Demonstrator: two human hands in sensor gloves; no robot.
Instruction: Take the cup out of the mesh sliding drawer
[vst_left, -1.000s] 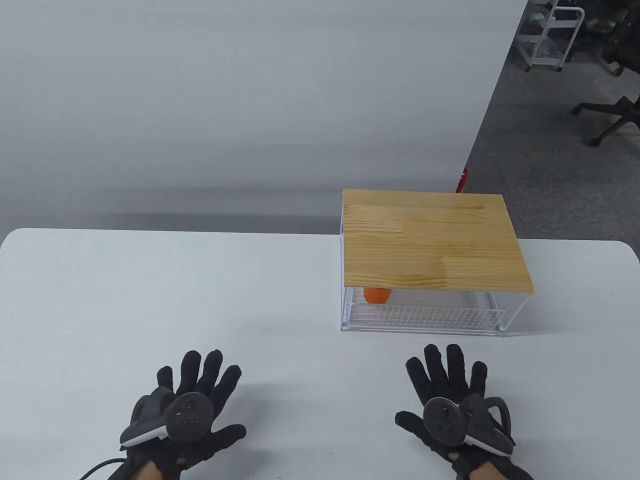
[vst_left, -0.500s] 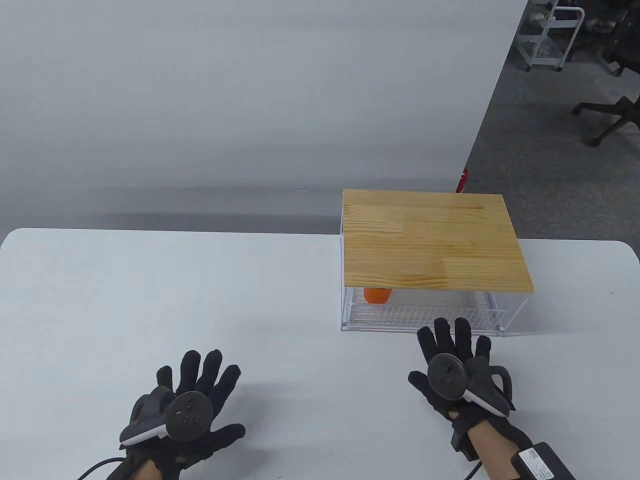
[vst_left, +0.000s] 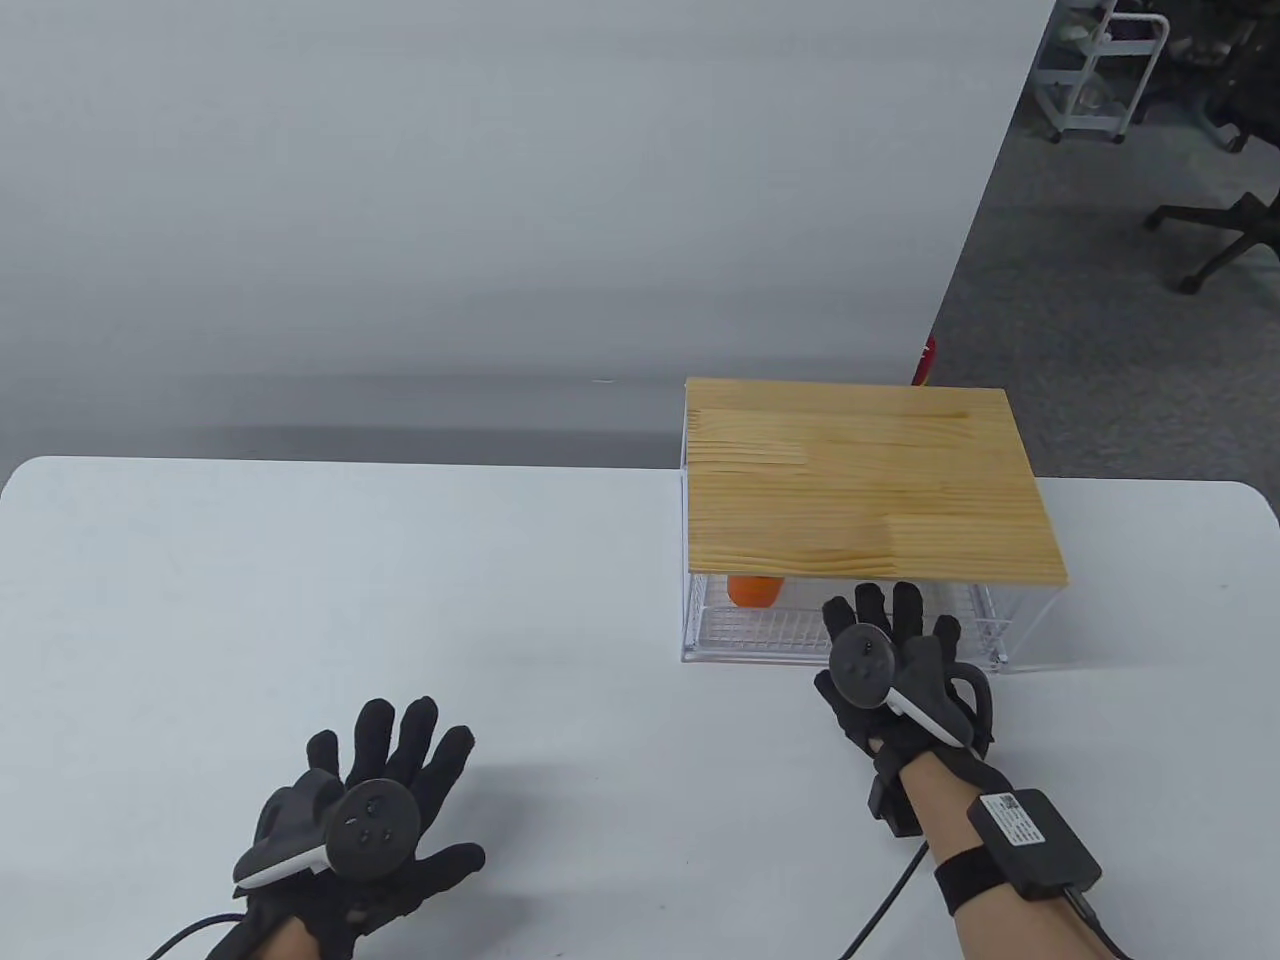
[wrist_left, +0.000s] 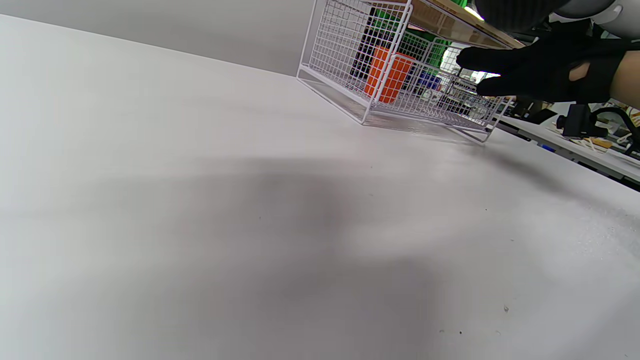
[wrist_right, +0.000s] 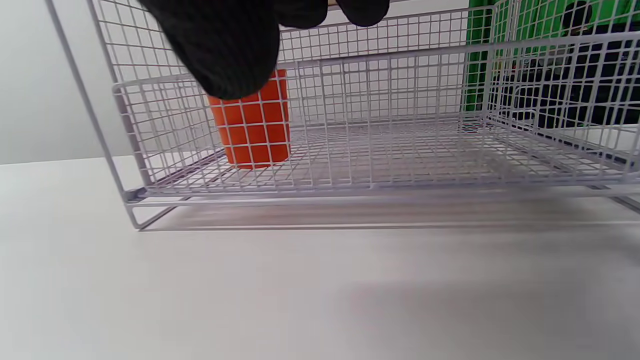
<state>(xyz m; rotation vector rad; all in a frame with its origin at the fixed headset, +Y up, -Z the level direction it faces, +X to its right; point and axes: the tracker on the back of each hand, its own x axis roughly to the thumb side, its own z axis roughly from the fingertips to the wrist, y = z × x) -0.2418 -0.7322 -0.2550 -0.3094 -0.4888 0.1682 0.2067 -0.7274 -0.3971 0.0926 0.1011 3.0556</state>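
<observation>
Drawer (vst_left: 800, 630) sits pushed in under the wooden top (vst_left: 870, 480) of the wire rack (vst_left: 1030, 625), at the table's (vst_left: 400, 600) far right; rack front faces the near edge, with bare white tabletop between it and that edge. Rack's back edge lies at the table's far edge, its right side near the table's right edge. Cup (vst_left: 753, 590) stands upright in the drawer's left part, long axis vertical, rim hidden under the top in the table view; in the right wrist view it (wrist_right: 252, 125) is behind the front mesh, its upper part covered by a gloved finger (wrist_right: 225, 45). Open drawer floor runs to the right of the cup, mesh wall on the left close beside it. Right hand (vst_left: 895, 665) is at the drawer front, right of centre, fingers spread and reaching over the front rim; whether they touch the wire cannot be told; it holds nothing. Left wrist view shows the same hand (wrist_left: 540, 65) level with the drawer's upper front edge, fingers extended. Left hand (vst_left: 370, 810) lies flat near the near-left table edge, fingers apart, empty, well apart from the rack. Surface: plain white table, rounded corners, grey wall behind; to the right, grey floor with office chairs (vst_left: 1225, 215) and a white cart (vst_left: 1095, 70)
</observation>
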